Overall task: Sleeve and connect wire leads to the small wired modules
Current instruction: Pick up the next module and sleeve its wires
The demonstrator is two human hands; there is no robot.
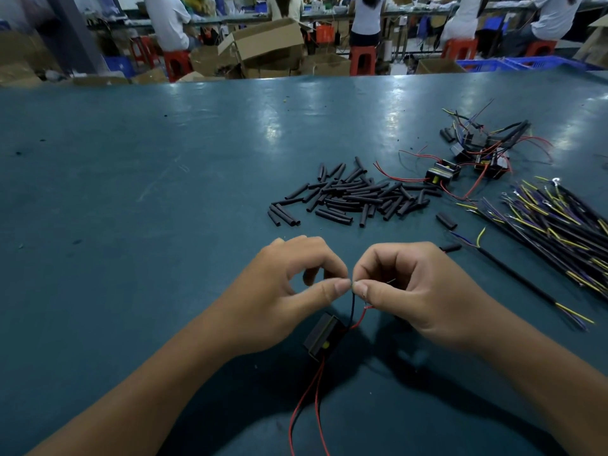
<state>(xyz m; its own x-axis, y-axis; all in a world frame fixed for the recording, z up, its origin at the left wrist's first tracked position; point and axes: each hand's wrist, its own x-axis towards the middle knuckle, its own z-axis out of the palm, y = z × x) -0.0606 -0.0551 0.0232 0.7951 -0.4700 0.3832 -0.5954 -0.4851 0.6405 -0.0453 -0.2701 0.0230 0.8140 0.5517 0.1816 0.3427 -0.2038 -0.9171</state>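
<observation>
— Behind the green desk point(164, 192) stood cardboard boxes and red stools, with people seated at far benches. What lay on the desk itself?

— Toward its right side lay a heap of short black sleeves point(348, 195). Past that, near the far right edge, sat a cluster of small modules point(477, 149) with red leads, and along the right edge a bundle of black cables point(559, 222) with yellow and purple cores. One cable point(513, 271) lay apart, nearer the hands.

— And the hands?

— Both met near the front edge. The left hand point(289, 291) pinched thumb to forefinger on the top of a thin dark wire point(352, 307), and the right hand point(408, 291) pinched the same spot from the other side, its thumb tip almost touching the left one. A black module point(324, 337) sat just below them, with red leads point(309, 406) trailing toward the front edge.

— Was a sleeve on the wire?

— That could not be told; the fingertips covered the joint.

— What might have gone wrong?

— The bare ends were tiny, so a loose pinch could have let the strands slip apart. Pulling upward could have dragged the light module along or strained its lead.
</observation>
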